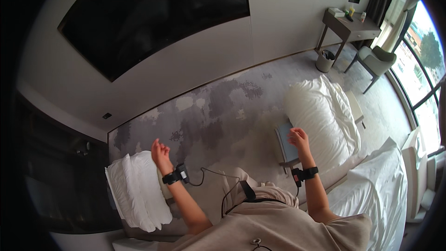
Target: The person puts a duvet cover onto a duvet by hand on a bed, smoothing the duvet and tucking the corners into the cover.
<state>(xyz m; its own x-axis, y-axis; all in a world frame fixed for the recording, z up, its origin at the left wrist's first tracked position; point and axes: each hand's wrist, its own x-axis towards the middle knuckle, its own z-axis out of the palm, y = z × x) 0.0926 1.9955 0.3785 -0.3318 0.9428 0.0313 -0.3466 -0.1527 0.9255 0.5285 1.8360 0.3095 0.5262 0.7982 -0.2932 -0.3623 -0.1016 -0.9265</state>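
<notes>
My left hand (161, 154) is raised with loosely curled fingers and nothing in it. In the picture it lies at the edge of a folded white duvet or pillow pile (137, 191); I cannot tell if they touch. My right hand (299, 139), also holding nothing, has its fingers bent and slightly apart. Behind it are a blue-grey padded bench (286, 143) and a bulky, folded white duvet (318, 118). Each wrist wears a black strap with a small cabled device, the left device (182, 173) and the right device (297, 177).
A bed with a rumpled white sheet (373, 184) is at my right. Patterned grey carpet (216, 122) runs to the wall below a large black screen (163, 17). Farther off stand a desk (362, 24), a waste bin (325, 62) and an armchair (378, 59) near the window (404, 66).
</notes>
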